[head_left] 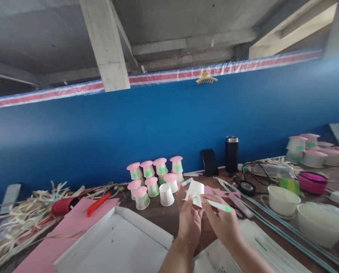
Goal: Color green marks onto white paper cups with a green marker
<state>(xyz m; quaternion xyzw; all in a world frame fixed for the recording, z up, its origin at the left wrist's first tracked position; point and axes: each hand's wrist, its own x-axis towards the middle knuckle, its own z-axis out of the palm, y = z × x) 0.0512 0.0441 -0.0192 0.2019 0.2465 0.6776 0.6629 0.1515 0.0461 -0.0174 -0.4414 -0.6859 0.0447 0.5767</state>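
White cup held by left hand; marker gripped by right hand beside cup; phone propped behind cup.

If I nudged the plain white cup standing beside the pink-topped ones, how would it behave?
The cup looks papery, so it's probably light and easily dented. Standing wide end down, it seems unlikely to tip. Its round, tapered sides might roll if it fell.

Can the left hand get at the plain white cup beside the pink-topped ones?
Probably not yet: the left hand is holding what looks like another white cup, which it would likely have to let go first. The way looks free, with nothing standing between that hand and the plain cup.
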